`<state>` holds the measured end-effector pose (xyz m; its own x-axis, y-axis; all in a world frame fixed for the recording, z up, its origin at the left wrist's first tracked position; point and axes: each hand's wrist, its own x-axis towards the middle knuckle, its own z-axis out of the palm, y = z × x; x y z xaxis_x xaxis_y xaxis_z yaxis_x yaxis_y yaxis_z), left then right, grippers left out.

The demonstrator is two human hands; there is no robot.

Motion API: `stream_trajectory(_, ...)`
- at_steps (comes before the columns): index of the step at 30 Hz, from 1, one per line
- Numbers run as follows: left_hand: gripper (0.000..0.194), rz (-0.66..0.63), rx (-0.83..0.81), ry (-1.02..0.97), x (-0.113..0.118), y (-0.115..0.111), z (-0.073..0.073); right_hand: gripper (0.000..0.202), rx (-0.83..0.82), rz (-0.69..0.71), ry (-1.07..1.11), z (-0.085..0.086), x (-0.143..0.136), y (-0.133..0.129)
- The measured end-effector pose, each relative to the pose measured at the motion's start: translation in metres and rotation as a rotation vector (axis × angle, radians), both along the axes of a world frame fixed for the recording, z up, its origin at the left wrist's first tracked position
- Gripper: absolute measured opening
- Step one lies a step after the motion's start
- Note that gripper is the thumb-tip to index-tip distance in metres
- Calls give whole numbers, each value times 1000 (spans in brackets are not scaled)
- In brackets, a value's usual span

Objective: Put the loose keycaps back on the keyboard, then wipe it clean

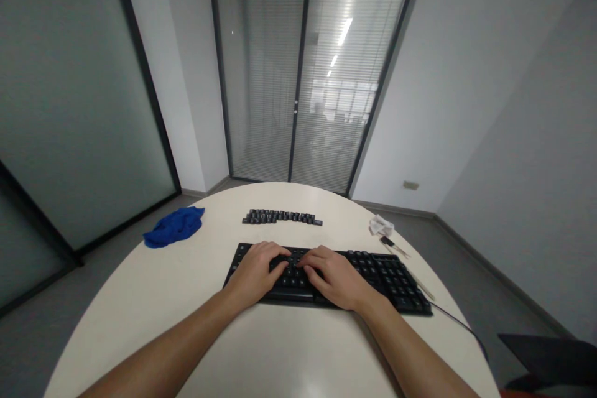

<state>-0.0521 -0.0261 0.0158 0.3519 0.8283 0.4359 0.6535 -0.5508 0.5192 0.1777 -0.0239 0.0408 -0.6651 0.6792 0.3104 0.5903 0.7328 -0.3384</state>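
Note:
A black keyboard [303, 293] lies across the middle of the round table. My left hand [256, 270] rests over its left-centre part, thumb and index finger reaching inward with a gap between them. From the other side my right hand [336, 277] leans on the keys, its thumb apart from the bent index finger. The fingertips of both hands come close together near the keyboard's middle. No held thing shows in either hand, though the keys right under the fingers are partly hidden. Beyond the keyboard, loose black keycaps [282, 217] stand in uneven rows.
A crumpled blue cloth [175, 227] lies at the table's [280, 348] left edge. Toward the right edge are a clear plastic bag [381, 225], a small brush [388, 241] and a thin pale stick [422, 286]. The keyboard cable [459, 321] runs off to the right.

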Motion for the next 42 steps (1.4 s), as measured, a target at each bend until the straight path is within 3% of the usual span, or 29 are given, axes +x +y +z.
stream_trajectory(6, 16, -4, 0, -7, 0, 0, 1, 17, 10, -44, 9, -3, -3, -1)
stream_trajectory(12, 18, -4, 0, -12, -1, 2, -2, 41, -15, -77, 44, -1, -6, -4)
stream_trajectory(18, 19, -16, -31, 0, -2, 3, -3, 20, 40, -128, 26, -8, -12, -4)
stream_trajectory(27, 19, 34, -94, -21, -2, 6, -6, 33, 67, -50, 52, -13, -15, -6)
stream_trajectory(42, 13, 72, -142, -102, -4, 9, -7, 41, 8, -43, 65, -12, -14, -5)
